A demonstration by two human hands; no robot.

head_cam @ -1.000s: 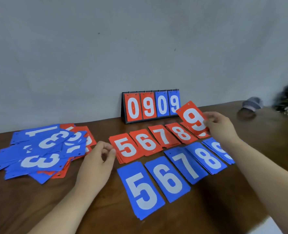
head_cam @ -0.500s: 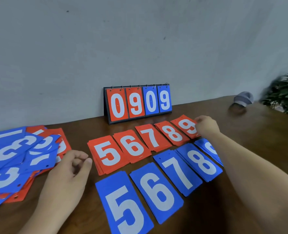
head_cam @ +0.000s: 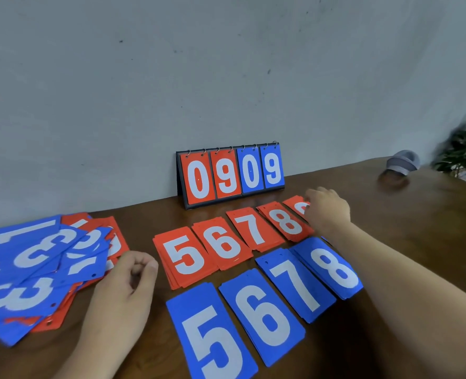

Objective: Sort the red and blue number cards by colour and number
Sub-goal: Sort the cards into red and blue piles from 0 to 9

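Down from the air has come the red 9 card (head_cam: 297,206): a second ago the right hand (head_cam: 327,212) held it tilted above the row, and now it lies flat at the far right end of the red row, at about one o'clock on the table (head_cam: 417,228), just beside the red 8 pile (head_cam: 286,222). That hand rests on it palm down, covering most of the numeral; whether the fingers press it or pinch its edge cannot be told. Running back toward ten o'clock are the red 7 pile (head_cam: 253,228), the red 6 pile (head_cam: 222,244) and the red 5 pile (head_cam: 184,257), with the blue 5 to 8 piles (head_cam: 278,302) in a nearer row; each card's long axis points away from the person and leans slightly left. Behind them at twelve o'clock stands the flip scoreboard (head_cam: 230,173) reading 0909. What is left to sort, by my reckoning, is the mixed heap of cards (head_cam: 38,269) at nine o'clock. It lies directly left of the left hand (head_cam: 125,283), which is loosely curled and holding nothing, its fingertips just beside the heap's right edge, so this hand is far nearer for the next draw.
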